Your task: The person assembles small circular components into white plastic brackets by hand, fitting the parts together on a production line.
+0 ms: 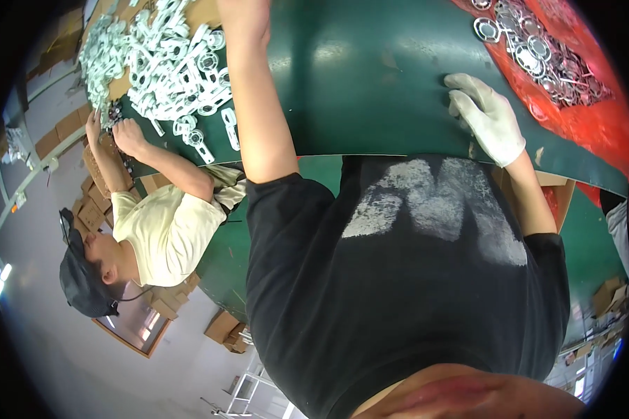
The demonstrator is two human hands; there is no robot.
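My bare left hand point(246, 15) reaches to the far edge of the view. Its fingers are cut off there, so what it touches does not show. Beside that forearm lies a big heap of white plastic parts point(182, 66), each with a round ring and a short handle. A few loose ones, such as one white part point(230, 128), rest near the table's front edge. My right hand point(488, 120), in a white glove, lies on the green table point(370, 84) with fingers apart and nothing visible in it. Shiny metal ring-shaped parts point(538, 52) lie to its far right.
A red plastic sheet or bag point(594, 133) lies under the metal parts. At left a co-worker point(164, 241) in a pale yellow shirt and dark cap works at the heap with both hands. Cardboard boxes point(91, 209) are stacked beyond; an open carton point(555, 195) sits below the table edge.
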